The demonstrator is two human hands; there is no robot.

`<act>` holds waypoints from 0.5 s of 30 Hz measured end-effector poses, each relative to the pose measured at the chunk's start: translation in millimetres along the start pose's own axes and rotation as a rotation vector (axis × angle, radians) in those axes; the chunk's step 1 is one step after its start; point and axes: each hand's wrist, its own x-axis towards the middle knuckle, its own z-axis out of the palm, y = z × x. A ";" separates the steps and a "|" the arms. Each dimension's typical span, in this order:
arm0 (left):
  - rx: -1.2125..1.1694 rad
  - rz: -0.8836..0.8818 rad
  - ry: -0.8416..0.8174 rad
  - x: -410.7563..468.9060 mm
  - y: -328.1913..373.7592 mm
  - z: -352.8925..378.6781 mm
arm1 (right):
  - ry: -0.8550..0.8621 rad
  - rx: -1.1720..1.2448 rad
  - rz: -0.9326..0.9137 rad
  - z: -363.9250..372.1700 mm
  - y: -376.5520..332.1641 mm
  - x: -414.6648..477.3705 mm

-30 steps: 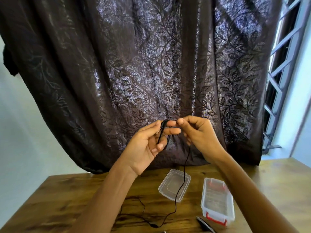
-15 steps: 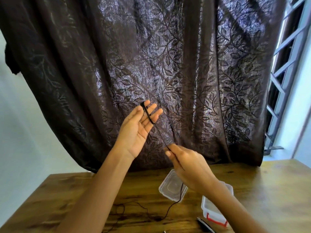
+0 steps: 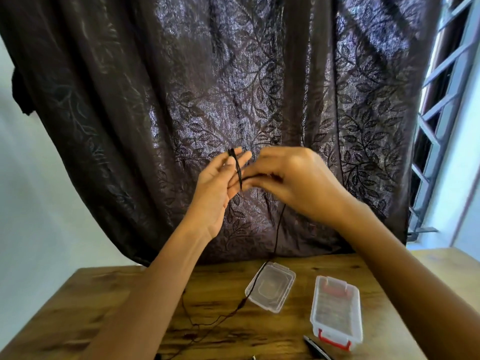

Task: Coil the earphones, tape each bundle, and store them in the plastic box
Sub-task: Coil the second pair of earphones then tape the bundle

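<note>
Hands meet mid-frame: left hand [image 3: 214, 196] and right hand [image 3: 298, 183] both hold the black earphones [image 3: 239, 172].

The left hand's fingers stand straight up with the cord looped over them and the thumb laid against the loops. The right hand is blurred, with its fingers curled and pinching the cord just beside those fingertips. From there the cord hangs down, crosses the clear lid [image 3: 275, 289] and trails in loose curves across the wooden tabletop [image 3: 78, 307]. The plastic box [image 3: 336, 310] with red latches sits open at lower right, near the lid. A dark leaf-patterned curtain [image 3: 233, 87] hangs behind.
</note>
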 end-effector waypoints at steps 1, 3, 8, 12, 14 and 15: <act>0.039 0.009 -0.021 -1.0 1.4 2.2 | -0.022 0.043 0.023 -4.6 2.2 7.5; 0.125 0.024 -0.074 -3.5 4.9 5.8 | -0.063 0.128 0.065 -13.8 7.0 22.3; 0.059 -0.010 -0.200 -9.4 18.1 12.0 | -0.118 0.305 0.128 -29.4 21.5 49.9; -0.015 -0.020 -0.181 -7.9 27.3 11.2 | -0.061 0.431 0.156 -25.7 32.4 55.3; -0.038 -0.015 -0.181 -6.7 31.6 10.2 | -0.018 0.517 0.198 -19.4 37.5 51.9; -0.042 -0.014 -0.184 -6.7 33.8 9.7 | 0.005 0.548 0.223 -16.2 39.2 48.8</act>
